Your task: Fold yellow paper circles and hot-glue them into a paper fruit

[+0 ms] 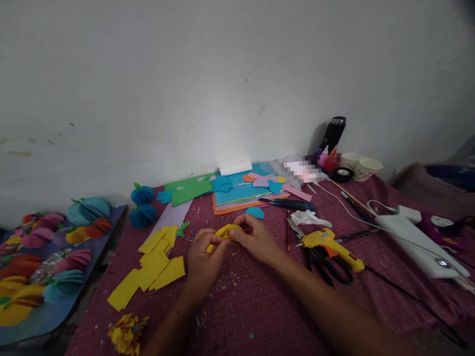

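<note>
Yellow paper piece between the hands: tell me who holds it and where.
Both hold the yellow paper piece: left hand pinches its left end, right hand its right end.

dim room overall; the brightest patch is a soft glow on the wall (pixel 223 118) just above the far edge of the table (pixel 251 322). corners darken, worst at the upper right. edges bow with wide-angle distortion; near forearms are soft and grainy.
</note>
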### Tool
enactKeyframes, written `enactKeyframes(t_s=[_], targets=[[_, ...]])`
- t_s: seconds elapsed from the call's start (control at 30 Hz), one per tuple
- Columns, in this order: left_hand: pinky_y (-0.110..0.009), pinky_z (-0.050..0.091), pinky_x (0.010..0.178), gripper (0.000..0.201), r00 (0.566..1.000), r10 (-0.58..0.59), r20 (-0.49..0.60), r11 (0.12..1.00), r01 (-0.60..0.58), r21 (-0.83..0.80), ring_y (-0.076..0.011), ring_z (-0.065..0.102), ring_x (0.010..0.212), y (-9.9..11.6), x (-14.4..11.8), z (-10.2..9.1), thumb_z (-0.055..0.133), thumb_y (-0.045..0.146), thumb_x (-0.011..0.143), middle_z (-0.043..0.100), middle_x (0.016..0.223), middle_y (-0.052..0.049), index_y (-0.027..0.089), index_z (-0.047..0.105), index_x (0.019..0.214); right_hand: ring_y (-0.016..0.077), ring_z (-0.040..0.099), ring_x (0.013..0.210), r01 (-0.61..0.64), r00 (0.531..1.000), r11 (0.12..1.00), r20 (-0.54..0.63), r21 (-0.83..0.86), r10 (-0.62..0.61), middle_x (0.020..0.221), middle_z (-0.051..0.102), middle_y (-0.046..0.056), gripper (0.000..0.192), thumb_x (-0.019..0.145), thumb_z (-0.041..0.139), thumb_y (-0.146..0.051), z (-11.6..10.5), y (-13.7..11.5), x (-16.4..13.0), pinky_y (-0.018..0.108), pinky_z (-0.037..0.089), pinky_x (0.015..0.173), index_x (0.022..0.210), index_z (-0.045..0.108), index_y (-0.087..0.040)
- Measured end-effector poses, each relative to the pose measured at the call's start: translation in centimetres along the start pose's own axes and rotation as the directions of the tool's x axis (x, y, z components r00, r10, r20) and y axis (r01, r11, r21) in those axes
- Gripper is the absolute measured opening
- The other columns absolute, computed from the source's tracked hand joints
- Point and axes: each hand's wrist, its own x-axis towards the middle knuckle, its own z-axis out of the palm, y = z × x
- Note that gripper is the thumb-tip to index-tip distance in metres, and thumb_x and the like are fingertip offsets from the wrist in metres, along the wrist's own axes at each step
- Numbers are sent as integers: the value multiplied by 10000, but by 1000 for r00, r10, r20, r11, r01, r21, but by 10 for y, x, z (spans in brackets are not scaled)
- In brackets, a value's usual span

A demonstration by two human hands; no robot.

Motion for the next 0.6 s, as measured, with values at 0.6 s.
enactKeyframes(t_s=[0.6], targets=[[-232, 492, 694, 304, 868, -459, 190, 670, 478, -567, -130, 635, 743, -7, 6, 7, 792, 348, 739, 697, 845, -5, 177, 650, 946, 115, 536, 538, -269, 962, 909, 131, 317, 239, 663, 612, -26, 204, 756, 649, -383, 0, 10, 7, 240, 402, 512, 819, 620, -191]])
